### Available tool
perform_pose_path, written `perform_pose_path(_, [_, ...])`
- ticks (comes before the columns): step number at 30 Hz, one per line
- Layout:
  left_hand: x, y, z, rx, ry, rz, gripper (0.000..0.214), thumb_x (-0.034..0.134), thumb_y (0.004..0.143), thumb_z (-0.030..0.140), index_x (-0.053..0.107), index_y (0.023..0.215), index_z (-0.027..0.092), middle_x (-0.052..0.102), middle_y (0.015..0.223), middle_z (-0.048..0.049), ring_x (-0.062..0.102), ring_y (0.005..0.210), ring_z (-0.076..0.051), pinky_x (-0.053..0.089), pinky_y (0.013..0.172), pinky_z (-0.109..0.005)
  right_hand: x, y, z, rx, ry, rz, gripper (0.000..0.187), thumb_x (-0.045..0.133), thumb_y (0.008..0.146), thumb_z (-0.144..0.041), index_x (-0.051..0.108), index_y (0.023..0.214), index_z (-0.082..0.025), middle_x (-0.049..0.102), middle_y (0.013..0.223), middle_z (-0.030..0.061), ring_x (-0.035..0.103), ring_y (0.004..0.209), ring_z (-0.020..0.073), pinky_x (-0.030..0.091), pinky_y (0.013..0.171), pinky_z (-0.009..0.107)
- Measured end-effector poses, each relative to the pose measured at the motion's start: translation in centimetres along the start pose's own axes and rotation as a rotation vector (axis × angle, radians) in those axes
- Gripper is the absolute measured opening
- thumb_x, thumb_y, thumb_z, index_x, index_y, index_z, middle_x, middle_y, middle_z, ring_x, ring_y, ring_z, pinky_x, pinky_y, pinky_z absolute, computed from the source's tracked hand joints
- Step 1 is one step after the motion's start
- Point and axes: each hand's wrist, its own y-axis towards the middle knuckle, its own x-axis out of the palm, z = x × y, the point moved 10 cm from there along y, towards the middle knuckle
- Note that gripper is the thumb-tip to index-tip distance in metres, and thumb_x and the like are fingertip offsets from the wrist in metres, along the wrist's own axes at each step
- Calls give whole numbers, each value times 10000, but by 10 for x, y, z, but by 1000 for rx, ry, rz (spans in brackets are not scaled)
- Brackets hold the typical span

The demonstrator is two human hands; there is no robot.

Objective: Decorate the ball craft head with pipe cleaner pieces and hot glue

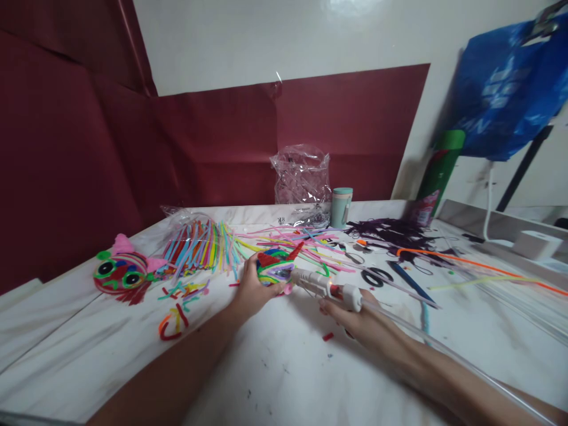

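Observation:
My left hand (pixel 254 290) is wrapped round a small craft figure (pixel 276 267) of coiled multicoloured pipe cleaners, with red pointed pieces on top. In my right hand (pixel 355 313) is a white hot glue gun (pixel 316 283), a long clear glue stick (pixel 426 340) running out of its back. The nozzle points left and meets or nearly meets the figure's right side; contact is hard to make out. A finished-looking craft head (pixel 122 272) with big eyes and pink ears lies at the far left. Short cut pipe cleaner pieces (pixel 181 296) are scattered left of my left hand.
Behind the hands lie bundled pipe cleaners (pixel 199 245), a clear plastic bag (pixel 304 177) and a green cup (pixel 341 208). To the right are black-handled scissors (pixel 377 277), a dark blue strip (pixel 410 283), dark purple strands (pixel 390 232) and long clear glue sticks (pixel 510 290).

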Motion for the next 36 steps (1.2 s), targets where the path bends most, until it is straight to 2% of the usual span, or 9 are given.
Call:
perform_pose_path(8, [2, 1, 3, 45, 35, -21, 739, 794, 544, 198, 453, 1200, 198, 543, 1178, -98, 550, 1111, -255, 423, 981, -415, -1, -1, -1, -3, 40, -1, 229, 583, 734, -388, 657, 742, -171, 643, 628, 20, 557, 585, 171, 408, 498, 258])
perform_pose_path(13, [2, 1, 1, 9, 20, -16, 747, 798, 527, 189, 457, 1191, 203, 551, 1169, -88, 551, 1110, -252, 424, 980, -401, 2, -3, 2, 12, 38, -35, 214, 571, 751, -371, 651, 737, -174, 621, 582, 0, 479, 481, 127, 366, 444, 241])
perform_pose_path(19, [-2, 1, 3, 19, 26, 15, 751, 811, 495, 183, 481, 1169, 205, 550, 1161, -80, 551, 1104, -252, 425, 979, -397, -1, -4, -1, 25, 38, -8, 219, 573, 727, -362, 673, 751, -169, 630, 571, 8, 464, 457, 125, 343, 419, 239])
perform_pose_path(27, [-2, 2, 6, 50, 49, 23, 735, 812, 504, 206, 483, 1162, 196, 535, 1164, -88, 542, 1103, -246, 418, 980, -399, -1, -6, -1, 56, -29, -28, 244, 565, 728, -403, 622, 675, -171, 586, 572, 3, 495, 517, 139, 360, 477, 250])
perform_pose_path(36, [1, 1, 4, 80, 63, -21, 783, 815, 499, 207, 464, 1199, 203, 516, 1192, -92, 518, 1136, -258, 405, 996, -409, -2, -6, -1, 43, -20, -36, 251, 552, 765, -415, 627, 731, -178, 574, 578, -8, 461, 505, 128, 358, 472, 244])
